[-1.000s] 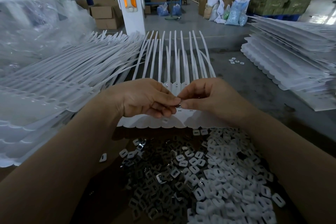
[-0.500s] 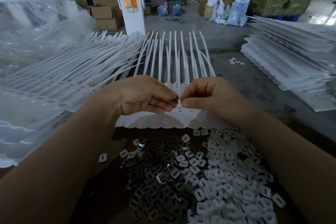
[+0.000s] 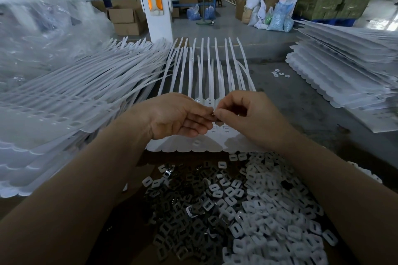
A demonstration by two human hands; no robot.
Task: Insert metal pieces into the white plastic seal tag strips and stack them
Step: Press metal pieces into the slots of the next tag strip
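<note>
1. So, the insert step is in hand: the left hand [image 3: 176, 117] and right hand [image 3: 247, 117] meet fingertip to fingertip over the sheet of seal tag strips [image 3: 206, 135] lying on the surface [image 3: 301, 101] right in front of the person.
2. Grip state: both hands have curled fingers pinching a small metal piece [image 3: 213, 114] between them. It's tiny and mostly hidden, so I can't tell which hand really carries it.
3. Next move, I'd guess: line the piece up with a slot in a tag head just under the fingers and press it in squarely.
4. Strip direction: long axis runs away from the person, flat heads near, thin tails pointing far.
5. Supplies: loose metal pieces [image 3: 183, 211] and white plastic caps [image 3: 280, 211] piled nearest; strip stacks on the left [image 3: 64, 101] and right [image 3: 344, 66].
</note>
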